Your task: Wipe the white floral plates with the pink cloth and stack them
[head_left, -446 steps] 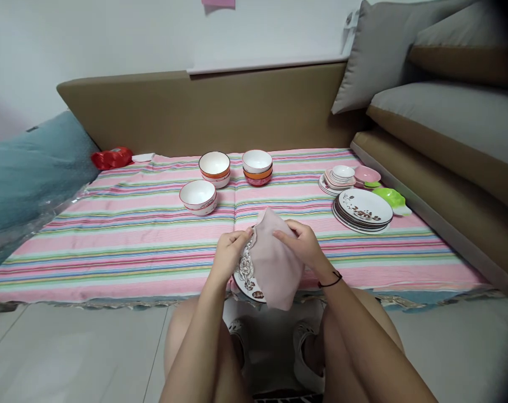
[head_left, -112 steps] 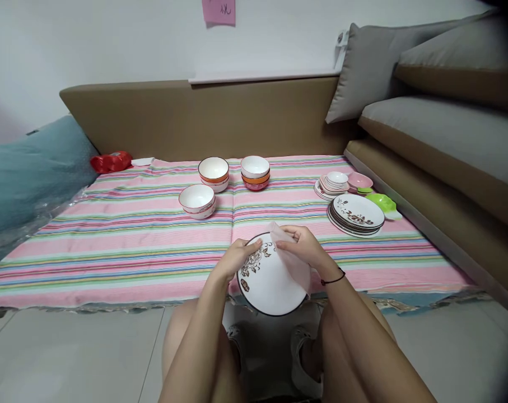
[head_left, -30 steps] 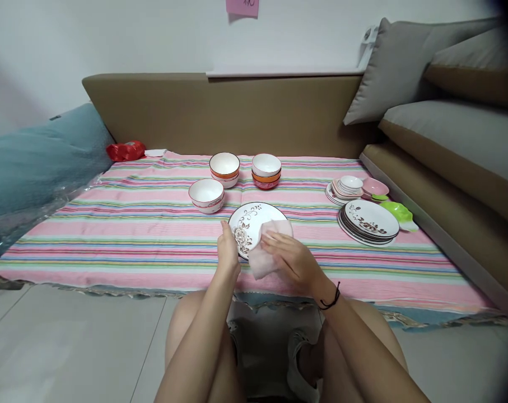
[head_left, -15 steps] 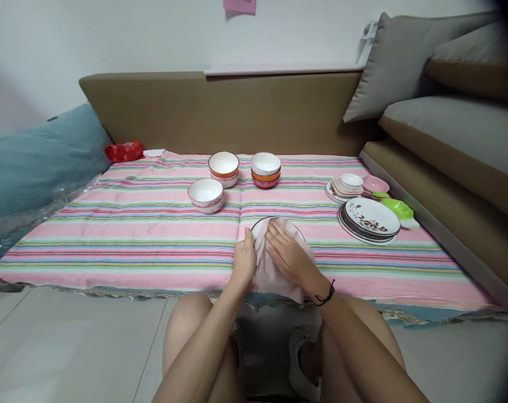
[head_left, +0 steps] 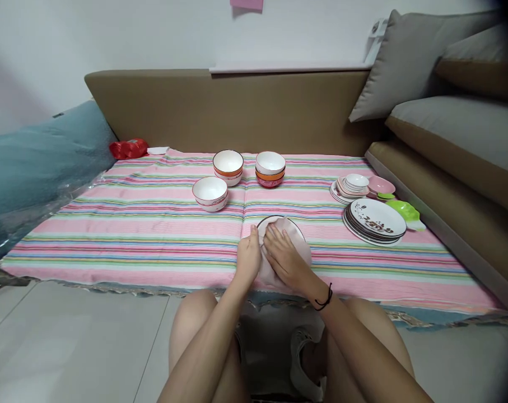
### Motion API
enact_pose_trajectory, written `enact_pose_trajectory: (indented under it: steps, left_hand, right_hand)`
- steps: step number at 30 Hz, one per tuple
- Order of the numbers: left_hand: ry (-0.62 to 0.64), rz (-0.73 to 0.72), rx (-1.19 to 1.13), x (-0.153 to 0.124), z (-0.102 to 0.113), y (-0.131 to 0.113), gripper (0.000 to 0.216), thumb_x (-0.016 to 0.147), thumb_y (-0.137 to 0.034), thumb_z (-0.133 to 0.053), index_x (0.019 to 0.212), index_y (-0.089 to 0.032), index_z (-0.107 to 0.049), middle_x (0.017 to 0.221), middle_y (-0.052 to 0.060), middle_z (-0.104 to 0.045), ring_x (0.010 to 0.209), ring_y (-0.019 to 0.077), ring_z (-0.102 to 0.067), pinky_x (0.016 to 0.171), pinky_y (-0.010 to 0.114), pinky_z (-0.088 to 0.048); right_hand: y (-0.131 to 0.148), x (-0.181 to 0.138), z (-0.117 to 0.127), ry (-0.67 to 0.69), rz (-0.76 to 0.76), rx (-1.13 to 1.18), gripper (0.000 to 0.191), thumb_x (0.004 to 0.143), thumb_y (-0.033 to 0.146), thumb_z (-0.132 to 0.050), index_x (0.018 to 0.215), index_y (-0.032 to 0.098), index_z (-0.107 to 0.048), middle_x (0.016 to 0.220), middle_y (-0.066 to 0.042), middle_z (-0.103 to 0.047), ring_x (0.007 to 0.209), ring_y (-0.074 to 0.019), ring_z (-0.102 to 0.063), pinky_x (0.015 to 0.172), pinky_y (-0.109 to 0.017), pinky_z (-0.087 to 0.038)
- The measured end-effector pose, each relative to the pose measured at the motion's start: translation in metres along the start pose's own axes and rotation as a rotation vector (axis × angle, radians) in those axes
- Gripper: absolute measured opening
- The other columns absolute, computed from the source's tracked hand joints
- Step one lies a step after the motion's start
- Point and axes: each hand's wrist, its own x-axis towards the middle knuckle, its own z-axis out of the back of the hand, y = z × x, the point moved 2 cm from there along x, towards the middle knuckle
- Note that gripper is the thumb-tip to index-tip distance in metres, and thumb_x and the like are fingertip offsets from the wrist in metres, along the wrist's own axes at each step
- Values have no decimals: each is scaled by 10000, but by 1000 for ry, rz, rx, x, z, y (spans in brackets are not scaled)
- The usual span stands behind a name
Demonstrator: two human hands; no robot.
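A white plate with a dark rim lies in front of my knees, mostly covered by a pale pink cloth. My left hand grips the plate's left edge, thumb on top and pointing away from me; its other fingers are largely hidden. Laid over the cloth, my right hand presses it against the plate with the fingers close together. Beyond the plate stand stacked bowls: a white one with a thin red rim, a dark-rimmed stack and a stack with an orange bowl in it.
A striped cloth covers the low surface. To the right are a stack of patterned plates, small dishes, a pink bowl and a green leaf-shaped dish. Cushions pile up at the right; a red package lies back left.
My right hand has shifted slightly over the plate, and the cloth's lower edge no longer hangs as far toward me. My left hand keeps its hold. The whole view has moved a little.
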Motion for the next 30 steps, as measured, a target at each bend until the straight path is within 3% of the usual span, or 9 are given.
enact_pose_trajectory:
  steps: [5, 9, 13, 15, 18, 21, 24, 30]
  left_hand:
    - [-12, 13, -39, 1, 5, 3, 544, 913, -572, -273, 512, -221, -383, 510, 4, -446, 535, 149, -397, 560, 282, -297]
    - [37, 23, 14, -4, -4, 3, 553, 913, -553, -264, 506, -211, -414, 513, 20, -454, 545, 154, -404, 569, 289, -301]
    - [69, 1, -15, -10, -12, 1, 536, 883, -593, -299, 491, -227, -304, 491, -11, -352, 512, 132, -325, 524, 285, -244]
    - [71, -10, -54, -13, -12, -1, 527, 860, -614, -342, 506, -232, -262, 492, -30, -293, 497, 119, -277, 505, 282, -215]
    - [39, -17, -100, -15, -8, -3, 533, 837, -631, -383, 520, -234, -220, 501, -42, -240, 491, 108, -226, 491, 282, -183]
    - [19, 9, -134, -17, -4, -3, 560, 812, -679, -388, 520, -235, -212, 495, -41, -238, 486, 104, -214, 479, 282, -167]
    - [17, 52, -179, -17, -2, -1, 583, 778, -726, -405, 522, -238, -213, 485, -44, -233, 476, 101, -212, 464, 277, -164]
    - [-46, 60, -234, -13, 6, -3, 577, 788, -689, -450, 532, -237, -199, 475, -55, -218, 457, 90, -200, 441, 263, -170]
  right_hand:
    - [8, 0, -4, 5, 54, -28, 449, 1000, 284, -257, 1383, 124, -427, 1511, -129, -337, 1453, -254, -135, 1159, -560, -183]
    - [1, 3, -5, -103, -78, -67, 509, 993, 330, -273, 1436, 90, -343, 1535, -144, -279, 1453, -253, -126, 1156, -534, -195]
    - [-14, 9, 4, -273, -232, -145, 511, 982, 342, -276, 1427, 102, -350, 1523, -147, -303, 1435, -277, -173, 1135, -542, -192]
    - [-21, 10, 10, -345, -326, -167, 473, 971, 332, -299, 1356, 88, -426, 1428, -173, -438, 1348, -289, -342, 1076, -492, -296]
    - [-30, 9, 18, -360, -533, -175, 340, 957, 295, -313, 1094, 111, -564, 1023, -143, -651, 932, -253, -589, 766, -355, -439]
    - [-31, 4, 24, -327, -679, -180, 219, 921, 245, -354, 929, 157, -554, 785, -75, -628, 645, -198, -529, 544, -287, -302]
    - [-29, 0, 28, -343, -708, -127, 148, 880, 219, -387, 875, 179, -529, 734, -54, -608, 589, -173, -467, 524, -272, -224]
    - [-33, -5, 29, -401, -755, 56, 165, 837, 178, -338, 771, 201, -487, 637, -30, -547, 539, -160, -394, 526, -276, -205]
